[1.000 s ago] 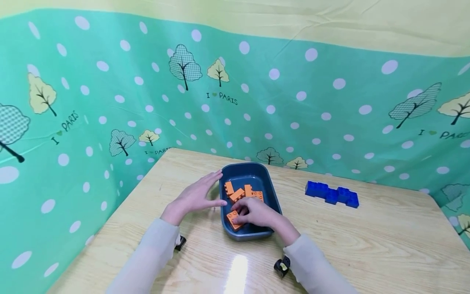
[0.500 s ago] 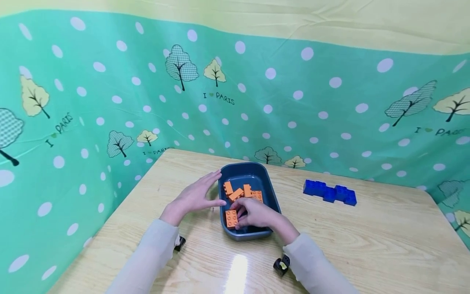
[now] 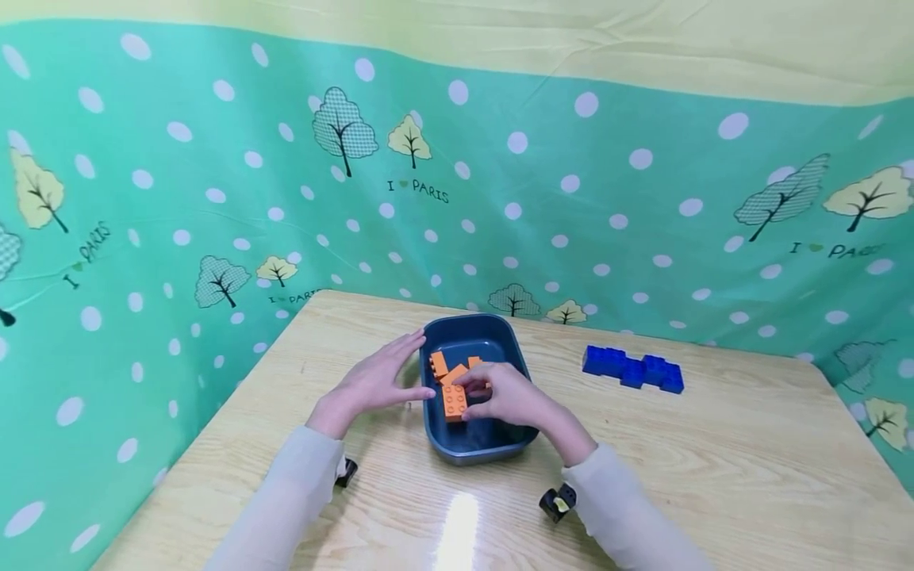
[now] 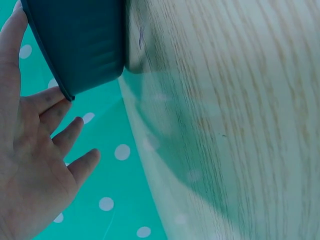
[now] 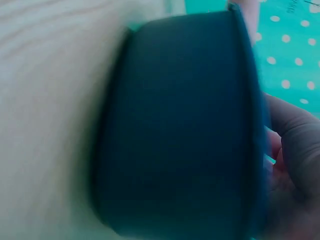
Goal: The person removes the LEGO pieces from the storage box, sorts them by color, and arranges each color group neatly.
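Observation:
A dark blue rectangular container (image 3: 477,456) stands on the wooden table with several orange toy building bricks (image 3: 438,365) inside it. My right hand (image 3: 512,399) reaches over its near right side and pinches a studded orange brick (image 3: 454,403) between thumb and fingers. My left hand (image 3: 367,387) lies along the left rim, its fingers extended. In the left wrist view, fingertips of the left hand (image 4: 35,160) touch the rim of the container (image 4: 85,45). The container wall (image 5: 180,125) hides the bricks in the right wrist view, with part of the right hand (image 5: 297,165) beyond it.
Blue bricks (image 3: 632,369) are joined in a staggered row at the back right of the wooden table (image 3: 714,460). A green dotted curtain (image 3: 457,190) hangs behind and to the left of the table.
My right hand has turned the pinched orange brick and moved it away from the container's near end, toward the other bricks. My left hand keeps its place at the rim.

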{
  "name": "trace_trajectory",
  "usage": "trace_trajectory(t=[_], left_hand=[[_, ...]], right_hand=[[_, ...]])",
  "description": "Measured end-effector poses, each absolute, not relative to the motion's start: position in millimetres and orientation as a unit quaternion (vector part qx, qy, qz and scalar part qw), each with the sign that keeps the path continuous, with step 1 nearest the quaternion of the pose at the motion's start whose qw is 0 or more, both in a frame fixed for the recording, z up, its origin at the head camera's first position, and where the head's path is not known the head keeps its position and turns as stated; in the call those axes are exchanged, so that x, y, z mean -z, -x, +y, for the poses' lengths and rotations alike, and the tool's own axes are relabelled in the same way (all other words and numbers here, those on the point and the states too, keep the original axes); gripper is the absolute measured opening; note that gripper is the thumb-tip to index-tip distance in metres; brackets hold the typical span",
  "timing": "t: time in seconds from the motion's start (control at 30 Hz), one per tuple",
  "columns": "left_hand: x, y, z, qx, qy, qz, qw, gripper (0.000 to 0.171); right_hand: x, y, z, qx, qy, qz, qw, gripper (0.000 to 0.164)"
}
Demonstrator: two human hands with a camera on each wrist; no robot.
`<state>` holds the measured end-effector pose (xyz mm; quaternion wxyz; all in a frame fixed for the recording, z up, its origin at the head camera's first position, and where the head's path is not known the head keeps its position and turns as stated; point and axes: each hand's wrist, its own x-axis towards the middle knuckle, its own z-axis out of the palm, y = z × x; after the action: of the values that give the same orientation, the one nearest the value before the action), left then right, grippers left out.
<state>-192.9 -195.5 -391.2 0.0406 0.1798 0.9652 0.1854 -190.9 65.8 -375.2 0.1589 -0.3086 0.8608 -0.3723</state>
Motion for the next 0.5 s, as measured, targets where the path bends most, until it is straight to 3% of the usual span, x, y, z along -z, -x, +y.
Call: trace_trajectory(t=[0.5], left_hand=[[393, 193, -198, -0.187, -0.180, 0.965, 0.037, 0.102]], right_hand=[[347, 205, 150, 0.422, 0.213, 0.876, 0.095, 0.050]])
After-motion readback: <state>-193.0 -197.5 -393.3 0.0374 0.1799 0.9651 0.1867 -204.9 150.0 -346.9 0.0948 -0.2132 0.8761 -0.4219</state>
